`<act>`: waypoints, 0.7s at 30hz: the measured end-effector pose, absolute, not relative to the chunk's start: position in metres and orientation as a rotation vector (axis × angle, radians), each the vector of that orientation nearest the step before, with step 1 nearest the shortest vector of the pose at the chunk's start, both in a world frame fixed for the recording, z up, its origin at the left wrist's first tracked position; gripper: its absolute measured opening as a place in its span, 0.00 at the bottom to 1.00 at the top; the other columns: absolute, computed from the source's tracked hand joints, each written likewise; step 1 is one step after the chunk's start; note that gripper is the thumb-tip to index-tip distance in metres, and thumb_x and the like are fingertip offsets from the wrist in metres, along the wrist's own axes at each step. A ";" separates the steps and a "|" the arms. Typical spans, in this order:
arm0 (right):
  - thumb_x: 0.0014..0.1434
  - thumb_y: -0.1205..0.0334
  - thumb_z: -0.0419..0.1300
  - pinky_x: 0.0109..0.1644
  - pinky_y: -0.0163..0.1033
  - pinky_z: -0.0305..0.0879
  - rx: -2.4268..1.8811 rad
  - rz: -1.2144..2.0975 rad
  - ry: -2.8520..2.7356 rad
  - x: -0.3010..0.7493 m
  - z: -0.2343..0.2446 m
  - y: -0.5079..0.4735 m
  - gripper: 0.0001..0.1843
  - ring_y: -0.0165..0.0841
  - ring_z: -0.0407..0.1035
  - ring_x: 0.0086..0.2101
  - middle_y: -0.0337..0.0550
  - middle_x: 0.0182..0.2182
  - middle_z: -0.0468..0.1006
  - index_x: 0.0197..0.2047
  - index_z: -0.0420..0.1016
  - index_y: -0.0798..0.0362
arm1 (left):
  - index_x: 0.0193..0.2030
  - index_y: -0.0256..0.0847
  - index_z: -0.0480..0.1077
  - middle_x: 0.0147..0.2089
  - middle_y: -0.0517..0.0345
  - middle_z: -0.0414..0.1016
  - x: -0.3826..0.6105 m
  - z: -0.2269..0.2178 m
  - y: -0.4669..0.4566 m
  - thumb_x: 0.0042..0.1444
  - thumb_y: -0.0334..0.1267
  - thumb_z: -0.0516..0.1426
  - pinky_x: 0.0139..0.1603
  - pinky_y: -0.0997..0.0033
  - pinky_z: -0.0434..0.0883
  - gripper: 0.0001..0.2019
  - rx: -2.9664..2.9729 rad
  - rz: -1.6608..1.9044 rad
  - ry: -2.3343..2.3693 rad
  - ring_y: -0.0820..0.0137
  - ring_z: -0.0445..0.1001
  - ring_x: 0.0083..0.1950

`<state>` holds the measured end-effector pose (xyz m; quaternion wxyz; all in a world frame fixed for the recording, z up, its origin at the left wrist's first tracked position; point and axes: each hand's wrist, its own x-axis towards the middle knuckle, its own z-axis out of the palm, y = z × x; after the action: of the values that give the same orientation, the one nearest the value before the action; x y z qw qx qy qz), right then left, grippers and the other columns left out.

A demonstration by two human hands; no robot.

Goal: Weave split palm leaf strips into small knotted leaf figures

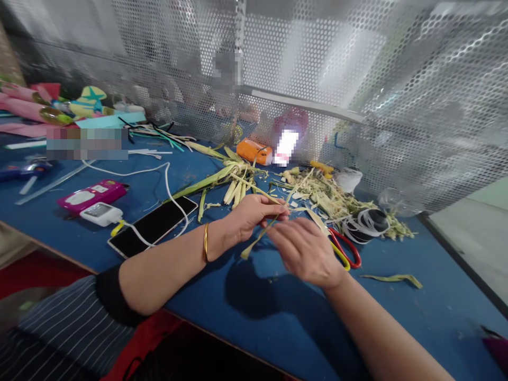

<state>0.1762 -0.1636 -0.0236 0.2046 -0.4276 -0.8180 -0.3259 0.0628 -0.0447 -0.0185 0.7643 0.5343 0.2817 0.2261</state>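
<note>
My left hand [257, 214], with a gold bangle at the wrist, pinches a pale green leaf strip [254, 246] between thumb and fingers. Another thin strip end [298, 189] sticks up beyond the fingertips. Close against it, my right hand [305, 248] is turned back upward, its fingers curled together at the strip; its fingertips are partly hidden. Just beyond the right hand lie scissors [349, 248] with red and yellow handles, half covered by the hand. A loose leaf piece [397, 279] lies to the right on the blue table [436, 317].
Long leaves [234, 174] are piled behind my left hand, and shredded scraps [317, 193] behind the right. A spool of white cord [367, 225], an orange box [254, 152], a dark phone [154, 225] and a magenta device [93, 197] stand around. Perforated metal [297, 58] closes the back.
</note>
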 end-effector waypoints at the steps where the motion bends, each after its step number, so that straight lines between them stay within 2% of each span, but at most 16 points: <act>1: 0.65 0.69 0.52 0.48 0.43 0.60 -1.293 -0.950 -2.137 0.181 -0.021 -0.163 0.11 0.36 0.71 0.40 0.48 0.38 0.79 0.48 0.72 0.55 | 0.34 0.34 0.76 0.32 0.54 0.77 0.063 -0.018 -0.045 0.49 0.32 0.65 0.19 0.79 0.51 0.06 1.167 0.482 0.601 0.77 0.72 0.29; 4: 0.64 0.62 0.56 0.50 0.45 0.58 -1.658 -0.925 -1.789 0.196 -0.017 -0.160 0.08 0.39 0.70 0.42 0.49 0.40 0.79 0.45 0.73 0.53 | 0.33 0.35 0.75 0.33 0.53 0.77 0.063 -0.014 -0.046 0.52 0.35 0.62 0.18 0.78 0.47 0.05 1.134 0.464 0.611 0.75 0.74 0.31; 7: 0.65 0.60 0.54 0.52 0.45 0.56 -1.762 -0.721 -1.795 0.205 -0.017 -0.155 0.08 0.37 0.71 0.36 0.42 0.33 0.80 0.37 0.74 0.51 | 0.33 0.36 0.75 0.34 0.52 0.78 0.064 -0.012 -0.046 0.56 0.40 0.59 0.19 0.76 0.46 0.09 1.105 0.464 0.657 0.74 0.74 0.32; 11: 0.66 0.64 0.53 0.53 0.44 0.55 -1.719 -0.687 -1.856 0.203 -0.020 -0.153 0.11 0.34 0.70 0.31 0.40 0.27 0.77 0.34 0.74 0.51 | 0.30 0.37 0.75 0.34 0.55 0.78 0.063 -0.013 -0.046 0.52 0.45 0.63 0.23 0.76 0.54 0.11 1.188 0.477 0.685 0.76 0.70 0.29; 16: 0.64 0.66 0.53 0.50 0.43 0.54 -1.712 -0.654 -1.936 0.197 -0.021 -0.154 0.12 0.33 0.66 0.28 0.40 0.24 0.76 0.30 0.73 0.52 | 0.25 0.35 0.74 0.26 0.58 0.73 0.067 -0.017 -0.049 0.51 0.35 0.64 0.34 0.74 0.64 0.07 1.222 0.511 0.707 0.78 0.67 0.28; 21: 0.61 0.67 0.55 0.41 0.38 0.56 -1.705 -0.208 -1.913 0.205 -0.016 -0.154 0.12 0.31 0.67 0.27 0.37 0.23 0.76 0.25 0.71 0.52 | 0.27 0.35 0.76 0.26 0.58 0.72 0.069 -0.021 -0.049 0.53 0.34 0.62 0.35 0.72 0.65 0.06 1.256 0.565 0.731 0.77 0.68 0.27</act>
<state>0.2051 -0.1536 -0.0162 0.2813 -0.6364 -0.7140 -0.0774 0.0687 -0.0490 -0.0212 0.7112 0.5662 0.3297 0.2548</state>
